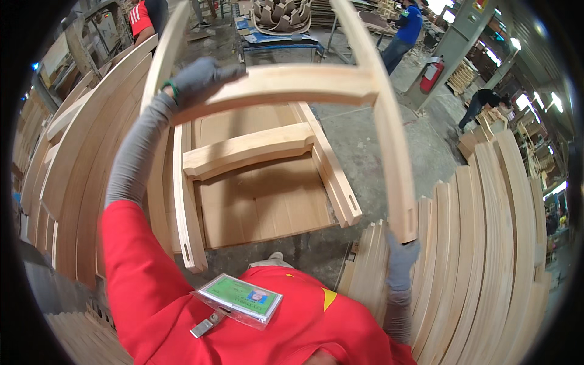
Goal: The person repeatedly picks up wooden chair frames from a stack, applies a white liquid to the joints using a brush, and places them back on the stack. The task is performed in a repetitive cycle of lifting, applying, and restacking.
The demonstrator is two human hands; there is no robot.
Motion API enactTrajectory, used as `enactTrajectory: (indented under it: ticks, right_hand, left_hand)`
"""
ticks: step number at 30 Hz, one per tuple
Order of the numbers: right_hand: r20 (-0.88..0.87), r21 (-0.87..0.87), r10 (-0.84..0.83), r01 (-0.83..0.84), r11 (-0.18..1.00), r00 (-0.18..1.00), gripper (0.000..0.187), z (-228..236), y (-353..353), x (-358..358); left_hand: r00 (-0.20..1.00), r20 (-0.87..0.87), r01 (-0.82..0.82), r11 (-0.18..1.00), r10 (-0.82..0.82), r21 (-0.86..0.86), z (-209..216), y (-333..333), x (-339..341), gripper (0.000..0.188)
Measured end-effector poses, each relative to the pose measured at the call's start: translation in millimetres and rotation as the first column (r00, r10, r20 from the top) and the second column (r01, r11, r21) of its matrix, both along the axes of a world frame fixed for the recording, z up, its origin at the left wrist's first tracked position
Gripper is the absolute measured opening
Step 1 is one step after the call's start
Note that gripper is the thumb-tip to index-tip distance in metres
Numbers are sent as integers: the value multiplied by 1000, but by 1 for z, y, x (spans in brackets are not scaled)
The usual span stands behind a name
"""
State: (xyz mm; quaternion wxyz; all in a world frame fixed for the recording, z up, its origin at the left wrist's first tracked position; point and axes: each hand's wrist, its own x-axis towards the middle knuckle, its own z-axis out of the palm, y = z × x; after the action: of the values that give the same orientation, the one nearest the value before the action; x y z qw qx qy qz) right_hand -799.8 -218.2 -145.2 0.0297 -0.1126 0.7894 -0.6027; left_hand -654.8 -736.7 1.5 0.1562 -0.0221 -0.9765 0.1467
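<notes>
I hold up a pale wooden frame (286, 82), made of two long legs joined by a curved crosspiece, with its far end cut off by the upper edge. My left hand (204, 79), in a grey glove, is closed over the crosspiece near the left leg. Around the lower end of the right leg, beside a slot, my right hand (403, 261) is closed; its fingers are partly hidden. Beneath, a similar wooden frame (249, 149) lies over a cardboard sheet (261, 204), with more pieces under its right leg.
Curved wooden boards (91, 176) are stacked along my left. Tall rows of wooden pieces (480, 243) stand close on my right. Farther off are a cart of curved parts (283, 36), a pillar with a fire extinguisher (432, 74), and several people, one in blue (409, 27).
</notes>
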Motion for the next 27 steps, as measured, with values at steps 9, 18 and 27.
enactTrajectory:
  ticks: [9, 18, 27]
  right_hand:
    - [-55, 216, 325, -307, 927, 944, 41, -54, -61, -44]
    - [86, 321, 154, -174, 931, 984, 49, -109, -65, -47]
    - [-254, 460, 163, -30, 888, 953, 63, -90, -72, -28]
  left_hand:
    - [920, 300, -365, 828, 251, 427, -151, -35, 13, 27]
    - [704, 426, -683, 376, 568, 627, -180, -33, -2, 70]
    - [952, 2, -182, 562, 306, 807, -125, -45, -71, 32]
